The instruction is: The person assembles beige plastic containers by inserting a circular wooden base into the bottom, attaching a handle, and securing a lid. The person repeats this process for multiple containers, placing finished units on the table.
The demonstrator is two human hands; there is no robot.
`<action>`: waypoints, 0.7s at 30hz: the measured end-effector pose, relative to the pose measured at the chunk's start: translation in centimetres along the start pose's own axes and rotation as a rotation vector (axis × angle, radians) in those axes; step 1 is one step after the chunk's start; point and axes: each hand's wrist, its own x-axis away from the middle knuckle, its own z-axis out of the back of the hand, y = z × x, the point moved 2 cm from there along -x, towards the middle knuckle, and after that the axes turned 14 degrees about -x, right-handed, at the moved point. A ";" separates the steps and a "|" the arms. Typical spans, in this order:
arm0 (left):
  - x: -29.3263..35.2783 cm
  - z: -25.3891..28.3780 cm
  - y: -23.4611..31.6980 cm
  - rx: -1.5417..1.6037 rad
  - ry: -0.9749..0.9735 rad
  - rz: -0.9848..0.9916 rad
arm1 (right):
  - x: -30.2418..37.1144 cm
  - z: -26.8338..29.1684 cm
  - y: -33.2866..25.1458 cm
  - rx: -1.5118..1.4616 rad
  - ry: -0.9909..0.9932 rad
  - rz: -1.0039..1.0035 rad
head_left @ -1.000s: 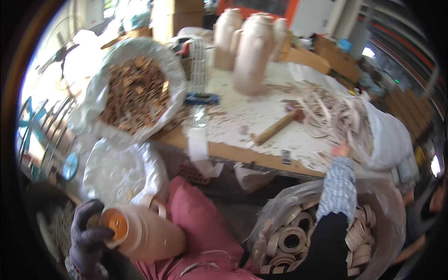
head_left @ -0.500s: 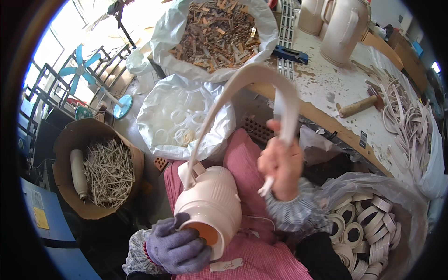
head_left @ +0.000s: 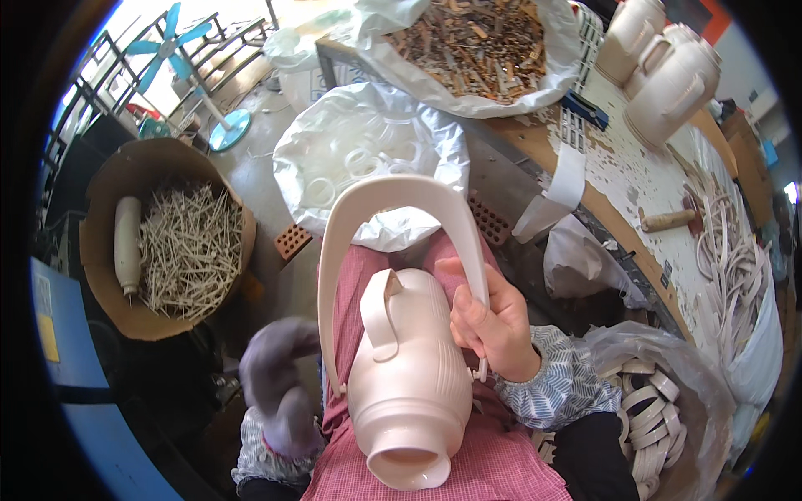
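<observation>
A pale pink vacuum-flask body (head_left: 418, 334) lies on my lap, its spouted mouth toward me and its small side grip facing up. The wide arched carrying handle (head_left: 401, 188) loops over it, one end against each side of the flask near the shoulder. My right hand (head_left: 497, 326), bare, is closed around the handle's right arm, just above its lower end. My left hand (head_left: 280, 380), in a grey-purple glove, is off the flask to its left. Motion smears its fingers, so their pose and anything in them cannot be made out.
White sacks hold clear rings (head_left: 376, 138) and small brown parts (head_left: 476, 50). At left stands a carton (head_left: 104, 292) of thin pegs. Finished-looking flasks (head_left: 672, 96), a hammer (head_left: 668, 220) and strips (head_left: 739, 284) lie on the bench; a bag of round collars (head_left: 656, 426) is at right.
The handle has come down from its raised tilt, and its right end now meets the flask's side. My left hand has left the flask's mouth and moved left. The flask has turned more upright toward me.
</observation>
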 end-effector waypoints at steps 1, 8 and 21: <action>0.5 -1.1 -0.5 0.199 -0.019 0.264 | 0.0 -0.3 0.5 0.009 -0.042 -0.032; 0.6 -1.8 -1.7 0.591 -0.376 0.846 | 3.0 1.3 2.3 0.047 0.031 -0.081; 4.8 -5.7 -4.1 0.834 -0.033 0.510 | 2.2 0.6 3.3 0.159 -0.016 -0.035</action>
